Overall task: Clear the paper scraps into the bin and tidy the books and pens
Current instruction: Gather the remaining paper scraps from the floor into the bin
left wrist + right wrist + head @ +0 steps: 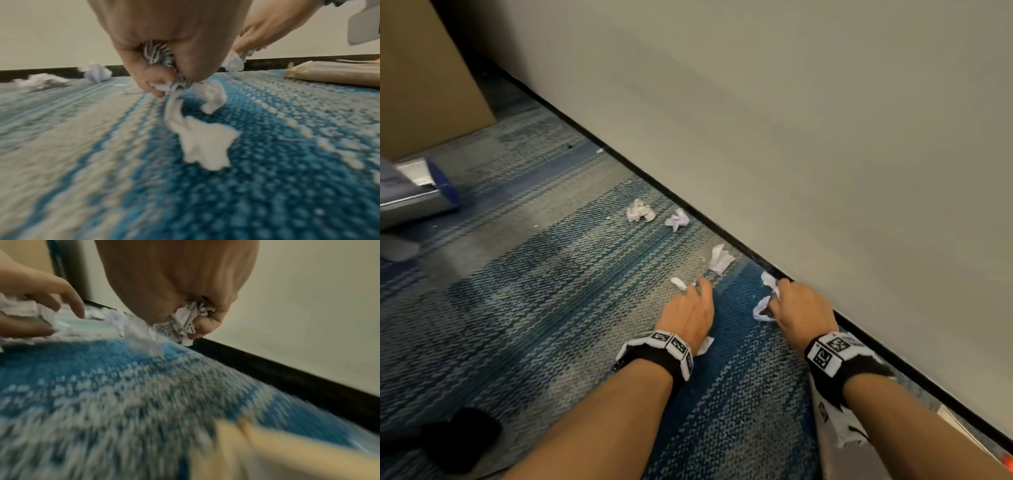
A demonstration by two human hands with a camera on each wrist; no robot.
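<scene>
In the head view both hands are low over the blue-grey carpet by the wall. My left hand (697, 287) grips crumpled printed paper (158, 55), and white scraps (205, 141) dangle from it down to the carpet. My right hand (779, 291) clutches a wad of paper scraps (765, 301) next to the black skirting; the wrist view shows that wad (185, 321) in curled fingers. Loose scraps lie ahead: one close by (720, 258), two farther off (640, 210) (677, 219), and a small sliver (678, 282) at the left fingertips. A tan book (837, 459) lies under my right forearm.
The beige wall (825, 137) and its black skirting (654, 181) run diagonally on the right. A cardboard box (424, 75) stands far left, with a blue and silver object (414, 195) before it. A black item (458, 438) lies near left. An orange tip (1008, 460) shows at bottom right.
</scene>
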